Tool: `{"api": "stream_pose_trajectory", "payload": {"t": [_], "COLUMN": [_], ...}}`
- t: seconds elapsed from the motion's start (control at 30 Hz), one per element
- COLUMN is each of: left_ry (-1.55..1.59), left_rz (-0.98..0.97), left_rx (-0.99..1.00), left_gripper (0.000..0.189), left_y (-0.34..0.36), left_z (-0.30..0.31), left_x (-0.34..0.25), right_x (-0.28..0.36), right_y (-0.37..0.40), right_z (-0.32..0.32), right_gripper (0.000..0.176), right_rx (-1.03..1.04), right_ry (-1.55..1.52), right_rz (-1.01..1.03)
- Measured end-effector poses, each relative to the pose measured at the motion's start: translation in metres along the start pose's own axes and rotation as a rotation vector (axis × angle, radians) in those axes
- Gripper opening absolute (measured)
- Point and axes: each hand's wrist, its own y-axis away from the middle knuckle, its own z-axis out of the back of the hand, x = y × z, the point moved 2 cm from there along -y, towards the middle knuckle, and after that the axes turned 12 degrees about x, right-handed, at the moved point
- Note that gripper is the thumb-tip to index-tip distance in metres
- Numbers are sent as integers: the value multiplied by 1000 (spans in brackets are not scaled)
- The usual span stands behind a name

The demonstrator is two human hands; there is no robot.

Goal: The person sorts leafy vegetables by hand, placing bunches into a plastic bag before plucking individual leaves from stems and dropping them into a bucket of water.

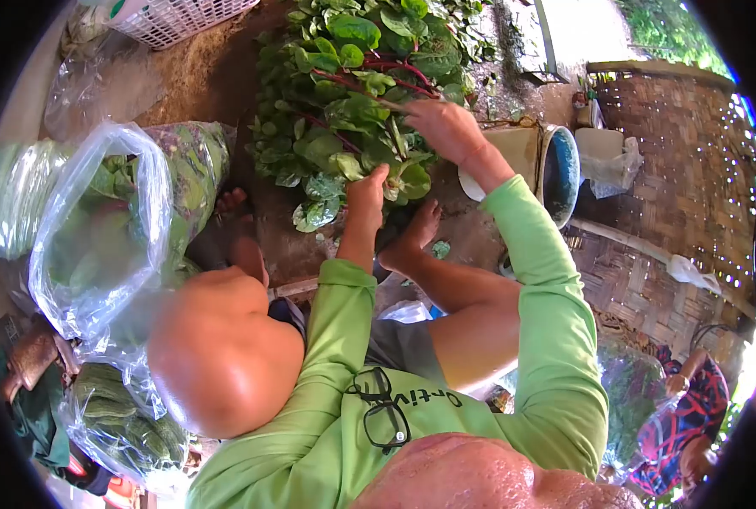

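Observation:
A large heap of leafy greens with dark red stems (336, 110) lies on the ground in front of me. My left hand (366, 197) is closed at the near edge of the heap, its fingers partly hidden, and what it grips cannot be made out. Further right and higher, my right hand (448, 129) has its fingers closed on a reddish stem at the heap's right side. An open clear plastic bag (162, 182) with greens inside stands to the left of the heap.
A white basket (179, 21) is at the top left. Bagged green vegetables (123, 416) lie lower left. A bucket (560, 174) stands right of my right hand, before a woven bamboo wall (675, 161). Another person (688, 416) is at the lower right.

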Motion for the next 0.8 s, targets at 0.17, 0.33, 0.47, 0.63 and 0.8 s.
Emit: {"api": "stream_pose_trajectory", "payload": {"t": [0.17, 0.33, 0.47, 0.63, 0.8], "left_ry": [186, 488, 149, 302, 252], "left_rz": [-72, 87, 133, 58, 72], "left_rx": [199, 231, 35, 120, 141], "left_gripper": [32, 33, 26, 27, 23], "left_y": [2, 1, -16, -1, -5], "left_z": [5, 18, 31, 23, 33], "left_x": [0, 0, 25, 13, 18], "right_x": [49, 64, 29, -7, -6], "right_y": [46, 62, 34, 15, 14], "right_z": [-38, -59, -44, -71, -95], "right_gripper": [39, 29, 24, 22, 29], "right_rx": [-130, 72, 132, 369, 237], "right_ry": [309, 59, -362, -366, -515], "right_rz": [163, 178, 187, 8, -63]}}
